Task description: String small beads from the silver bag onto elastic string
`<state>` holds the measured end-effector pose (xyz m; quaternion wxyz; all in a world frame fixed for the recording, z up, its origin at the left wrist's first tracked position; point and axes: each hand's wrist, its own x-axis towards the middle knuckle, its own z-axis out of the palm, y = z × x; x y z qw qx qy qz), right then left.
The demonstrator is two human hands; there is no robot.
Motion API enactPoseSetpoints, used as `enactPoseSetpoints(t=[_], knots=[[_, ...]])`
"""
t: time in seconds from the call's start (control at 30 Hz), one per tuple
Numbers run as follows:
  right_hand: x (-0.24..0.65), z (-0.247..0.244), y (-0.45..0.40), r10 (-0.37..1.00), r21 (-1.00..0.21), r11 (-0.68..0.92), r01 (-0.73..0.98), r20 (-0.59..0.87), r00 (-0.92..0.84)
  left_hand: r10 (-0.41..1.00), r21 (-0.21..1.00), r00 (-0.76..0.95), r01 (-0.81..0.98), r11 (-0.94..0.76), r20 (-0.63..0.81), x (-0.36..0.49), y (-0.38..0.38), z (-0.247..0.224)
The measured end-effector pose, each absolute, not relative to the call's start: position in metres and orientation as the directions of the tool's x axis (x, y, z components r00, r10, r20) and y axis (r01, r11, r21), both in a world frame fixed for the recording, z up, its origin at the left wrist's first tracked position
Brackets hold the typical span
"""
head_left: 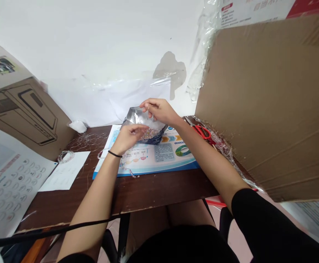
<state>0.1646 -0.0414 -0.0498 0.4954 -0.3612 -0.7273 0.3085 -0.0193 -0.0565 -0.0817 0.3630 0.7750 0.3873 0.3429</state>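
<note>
A silver-lined bag point(134, 116) lies open on a printed sheet, with many small pastel and clear beads point(154, 134) inside it. At the bag's near left side is my left hand point(130, 137), its thumb and fingers pressed together beside the beads. Higher up, over the bag's far edge, my right hand point(159, 110) has its fingertips drawn into a pinch. Whatever either pinch holds is too small to make out. Below my left hand, a short strand of beads point(130, 171) trails across the sheet's lower edge.
The printed blue and white sheet point(165, 166) covers the middle of the dark wooden table point(154, 190). Red-handled scissors point(203, 132) lie right, by crumpled plastic and a large cardboard panel point(263, 102). On the left are a beaded bracelet point(65, 157), white paper point(66, 173), tangled clear thread point(90, 138) and a box point(27, 113).
</note>
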Motion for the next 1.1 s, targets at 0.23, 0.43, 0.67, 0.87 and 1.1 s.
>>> enactPoseSetpoints(t=[0.23, 0.43, 0.67, 0.87, 1.1], knots=[[0.168, -0.044, -0.046, 0.802, -0.794, 0.57, 0.21, 0.482, -0.352, 0.853, 0.74, 0.39, 0.445, -0.505, 0.347, 0.0, -0.025, -0.064], [0.177, -0.038, -0.044, 0.785, -0.798, 0.598, 0.072, 0.566, -0.252, 0.872, 0.686, 0.412, 0.554, -0.471, 0.265, 0.006, -0.002, -0.059], [0.179, -0.041, -0.038, 0.814, -0.816, 0.578, 0.012, 0.576, -0.079, 0.871, 0.626, 0.447, 0.624, -0.467, 0.204, 0.012, 0.011, -0.047], [0.177, -0.051, -0.026, 0.832, -0.833, 0.542, 0.113, 0.551, 0.07, 0.87, 0.716, 0.214, 0.498, -0.489, 0.445, 0.021, 0.0, -0.028], [0.166, -0.053, -0.03, 0.878, -0.876, 0.476, 0.082, 0.479, 0.017, 0.802, 0.719, 0.17, 0.367, -0.59, 0.572, 0.026, -0.014, -0.018]])
